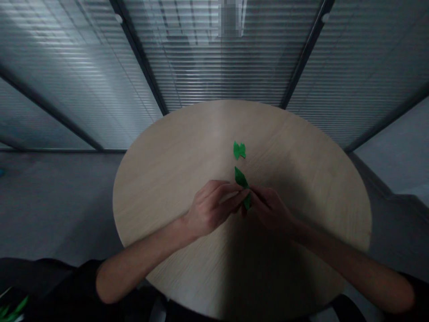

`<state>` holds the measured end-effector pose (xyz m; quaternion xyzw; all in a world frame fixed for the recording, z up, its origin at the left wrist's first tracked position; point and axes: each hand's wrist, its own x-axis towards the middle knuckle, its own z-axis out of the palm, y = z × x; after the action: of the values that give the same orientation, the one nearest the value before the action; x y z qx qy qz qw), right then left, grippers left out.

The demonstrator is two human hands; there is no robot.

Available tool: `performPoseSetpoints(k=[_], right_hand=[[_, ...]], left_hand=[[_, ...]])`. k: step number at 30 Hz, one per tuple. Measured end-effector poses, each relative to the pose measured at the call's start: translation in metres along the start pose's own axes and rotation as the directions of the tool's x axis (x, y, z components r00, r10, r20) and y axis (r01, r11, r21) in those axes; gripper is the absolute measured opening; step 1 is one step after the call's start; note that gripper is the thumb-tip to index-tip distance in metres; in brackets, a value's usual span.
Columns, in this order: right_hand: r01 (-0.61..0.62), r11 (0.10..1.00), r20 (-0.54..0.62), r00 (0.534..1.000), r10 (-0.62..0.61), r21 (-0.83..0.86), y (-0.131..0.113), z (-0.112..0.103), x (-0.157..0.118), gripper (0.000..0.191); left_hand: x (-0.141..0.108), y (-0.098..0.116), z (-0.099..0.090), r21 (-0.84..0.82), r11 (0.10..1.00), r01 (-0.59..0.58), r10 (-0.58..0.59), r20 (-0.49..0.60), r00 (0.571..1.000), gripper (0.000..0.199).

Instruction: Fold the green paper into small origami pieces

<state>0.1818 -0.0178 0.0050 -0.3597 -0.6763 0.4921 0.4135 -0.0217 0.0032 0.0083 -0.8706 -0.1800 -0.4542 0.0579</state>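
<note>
Between my fingertips, over the middle of the table, is a small green folded piece (241, 177), which looks like paper. My left hand (214, 206) pinches it from the left, and my right hand (272, 209) pinches it from the right. Its pointed upper part sticks up past the fingers, and a lower part shows beneath them; its middle is hidden. Just beyond, a second green piece (239, 150) with two pointed lobes, like a butterfly's wings, lies on the tabletop apart from both hands.
The round wooden table (161, 179) reaches from my body to a glass wall with blinds (221, 76). Dark frame posts (306, 53) divide the wall. A shadow covers the table's near right part. Green leaves (15, 308) show at the lower left corner.
</note>
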Motion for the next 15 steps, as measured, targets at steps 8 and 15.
performPoseSetpoints(k=[8, 15], right_hand=[[-0.039, 0.999, 0.018, 0.999, 0.038, 0.026, -0.0017, -0.0045, -0.0012, 0.04], [-0.07, 0.99, 0.049, 0.997, 0.065, 0.123, -0.0028, -0.0093, 0.0004, 0.032]], left_hand=[[-0.0004, 0.002, -0.0019, -0.015, 1.0, 0.004, -0.003, 0.054, 0.999, 0.027], [0.0002, 0.0024, -0.0048, 0.003, 1.0, -0.029, 0.028, 0.091, 0.995, 0.028]])
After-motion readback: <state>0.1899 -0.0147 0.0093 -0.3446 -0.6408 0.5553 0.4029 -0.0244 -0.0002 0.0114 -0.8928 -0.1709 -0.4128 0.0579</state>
